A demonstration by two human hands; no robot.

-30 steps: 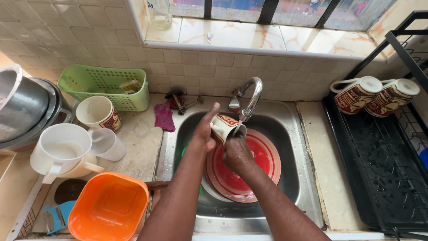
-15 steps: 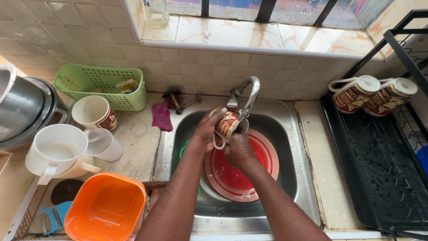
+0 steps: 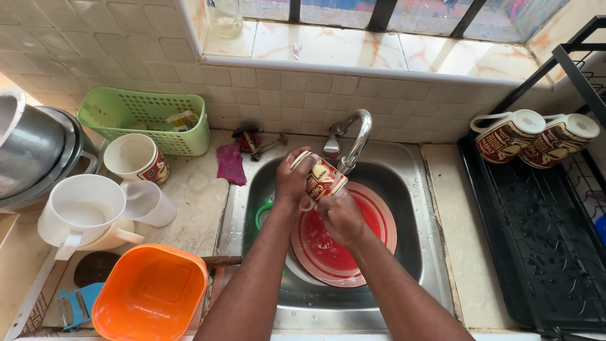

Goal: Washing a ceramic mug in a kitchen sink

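Over the steel sink (image 3: 416,189), both my hands hold a brown-and-cream printed mug (image 3: 323,177) just below the curved tap (image 3: 356,136). My left hand (image 3: 291,180) grips the mug's left side and rim. My right hand (image 3: 341,218) holds it from underneath, by the handle side. The mug lies tilted, its mouth toward the upper left. Beneath it in the basin rests a red plate (image 3: 372,233) with a pale rim, and a green object (image 3: 262,211) peeks out at the plate's left.
Left counter: green basket (image 3: 148,117), a printed mug (image 3: 136,158), white cups (image 3: 85,211), an orange bowl (image 3: 151,293), steel pots (image 3: 31,151), a magenta cloth (image 3: 231,163). On the right, a black drying tray (image 3: 536,233) carries two printed mugs (image 3: 536,136) lying on their sides.
The mug has turned in my hands and shifted slightly closer under the tap spout. The hands stay over the red plate.
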